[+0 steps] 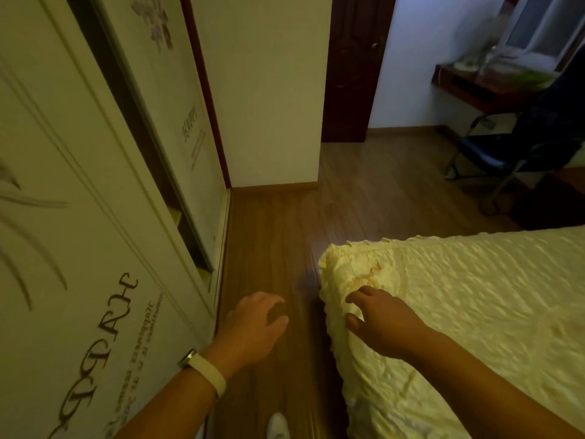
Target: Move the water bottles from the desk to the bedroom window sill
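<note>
Both my hands are stretched out in front of me and hold nothing. My left hand (253, 327), with a white band on its wrist, hovers over the wooden floor, fingers loosely curled and apart. My right hand (383, 321) hangs over the corner of the bed, fingers spread. Far off at the upper right, through the doorway, stands a dark wooden desk (481, 87) below a window (538, 30). A blurred clear bottle (489, 60) stands on that desk.
A white wardrobe (79, 217) with sliding doors lines the left side. A bed with a cream quilt (459, 312) fills the lower right. A narrow strip of wooden floor (272, 242) runs between them toward a dark door (351, 74). A folding chair (493, 153) sits by the desk.
</note>
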Demonstrator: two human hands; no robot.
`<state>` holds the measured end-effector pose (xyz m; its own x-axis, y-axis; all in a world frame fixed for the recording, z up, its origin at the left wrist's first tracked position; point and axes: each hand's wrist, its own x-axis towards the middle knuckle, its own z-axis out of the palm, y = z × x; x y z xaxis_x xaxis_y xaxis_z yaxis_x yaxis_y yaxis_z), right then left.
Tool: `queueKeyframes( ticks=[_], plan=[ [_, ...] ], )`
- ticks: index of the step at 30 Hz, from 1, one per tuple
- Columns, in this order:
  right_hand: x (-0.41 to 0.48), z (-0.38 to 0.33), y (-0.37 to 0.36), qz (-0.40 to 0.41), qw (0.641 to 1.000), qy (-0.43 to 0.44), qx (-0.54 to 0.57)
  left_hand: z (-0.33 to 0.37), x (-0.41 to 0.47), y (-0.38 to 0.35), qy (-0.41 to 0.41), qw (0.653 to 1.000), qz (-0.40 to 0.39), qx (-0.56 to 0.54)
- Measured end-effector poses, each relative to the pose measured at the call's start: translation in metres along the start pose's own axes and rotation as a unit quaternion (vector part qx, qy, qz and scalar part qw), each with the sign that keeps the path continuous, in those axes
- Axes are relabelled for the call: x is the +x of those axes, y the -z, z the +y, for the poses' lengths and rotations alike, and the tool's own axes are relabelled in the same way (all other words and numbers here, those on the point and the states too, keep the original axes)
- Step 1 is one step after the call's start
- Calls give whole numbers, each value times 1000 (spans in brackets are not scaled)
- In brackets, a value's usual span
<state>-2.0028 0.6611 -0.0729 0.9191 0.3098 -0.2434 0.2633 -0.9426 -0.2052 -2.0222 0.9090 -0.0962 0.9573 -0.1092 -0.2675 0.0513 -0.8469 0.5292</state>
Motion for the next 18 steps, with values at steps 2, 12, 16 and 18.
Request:
queueKeyframes(
  ticks=[2,12,16,18],
  plan=[
    [33,-8,16,1,1000,-6,-9,-8,29,23,-18,1000,-2,9],
    [159,-32,78,74,997,-11,-15,-24,142,114,-72,994,40,70],
    [208,-29,85,72,997,-6,1,-35,182,133,-76,992,53,81],
    [232,-26,84,59,998,-2,5,-39,203,139,-74,992,49,88]
  ],
)
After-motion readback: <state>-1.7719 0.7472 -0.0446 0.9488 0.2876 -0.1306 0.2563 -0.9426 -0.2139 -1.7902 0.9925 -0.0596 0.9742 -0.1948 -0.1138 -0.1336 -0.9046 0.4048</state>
